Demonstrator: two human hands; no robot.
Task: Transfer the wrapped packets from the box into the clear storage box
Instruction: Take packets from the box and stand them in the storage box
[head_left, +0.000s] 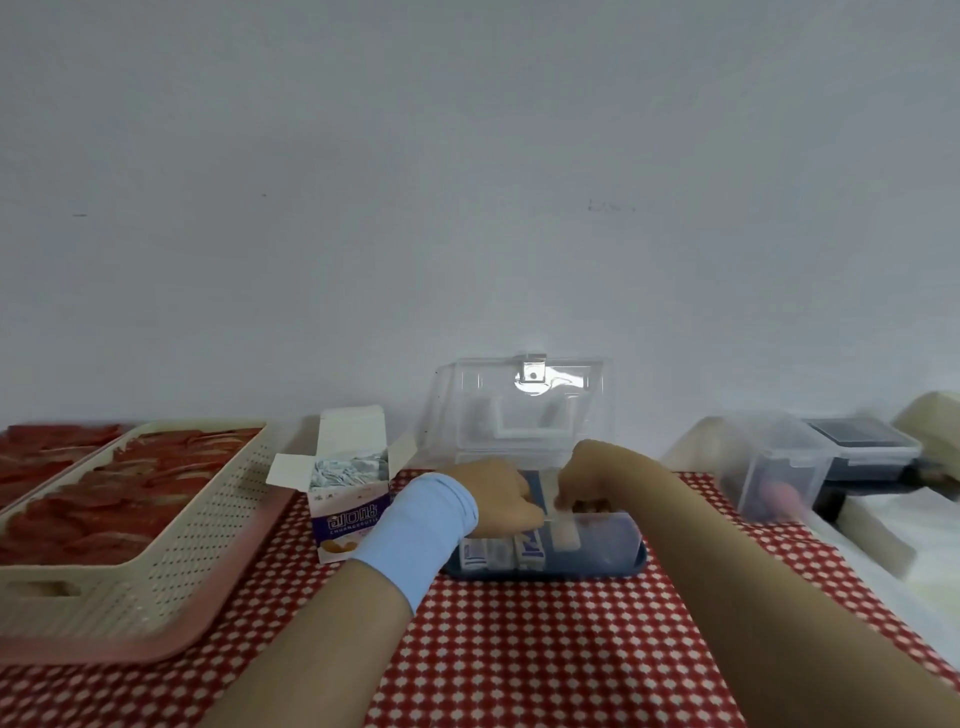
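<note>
A small white and purple carton (349, 512) stands open on the checked cloth, with several silvery wrapped packets (347, 467) packed upright inside it. To its right sits the clear storage box (597, 545), its blue base on the cloth and its transparent lid (524, 410) swung up against the wall. Several packets stand inside along its front wall. Both hands are over this box. My left hand (498, 499), a light blue band on its wrist, and my right hand (584, 480) pinch a pale wrapped packet (563, 530) together just above the box's rim.
A cream perforated basket (171, 545) holding red items sits left on a pink tray (78, 652). A clear lidded tub (779, 462) and a dark tub (867, 447) stand at the right, near white blocks (878, 535). The wall rises close behind.
</note>
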